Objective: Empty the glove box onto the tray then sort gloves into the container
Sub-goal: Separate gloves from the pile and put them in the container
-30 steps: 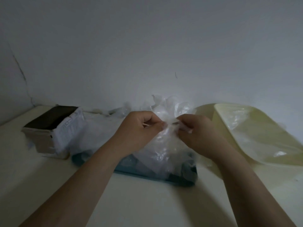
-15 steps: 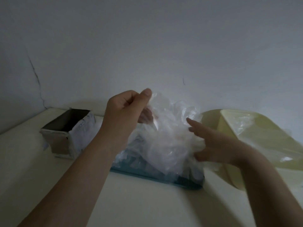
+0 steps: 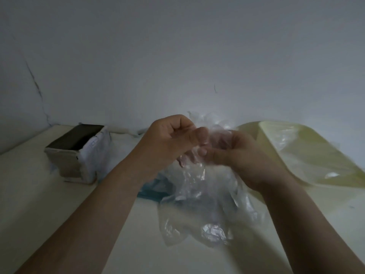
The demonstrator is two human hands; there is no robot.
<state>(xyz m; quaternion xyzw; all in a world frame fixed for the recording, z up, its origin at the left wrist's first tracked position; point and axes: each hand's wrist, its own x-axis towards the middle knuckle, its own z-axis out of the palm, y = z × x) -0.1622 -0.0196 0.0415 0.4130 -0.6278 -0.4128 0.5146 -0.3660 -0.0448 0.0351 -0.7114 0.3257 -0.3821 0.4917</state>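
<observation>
Grey wall [image 3: 177, 46] at back, crack on its left side. Cream table [image 3: 39, 204] below. Pale yellow-green container [image 3: 325, 167] sits on table at right w/ some clear plastic inside. Bunch of clear plastic gloves [image 3: 197, 194] hangs at centre; whether lower end touches table, can't tell. Glove box [image 3: 79, 155] stands at left, top open, dark inside, well apart from container. Teal tray [image 3: 152, 191] mostly hidden behind gloves & left forearm. L hand [image 3: 171, 139] & R hand [image 3: 235, 157] meet above tray, fingers curled, both pinching top of gloves, fingertips close together.
</observation>
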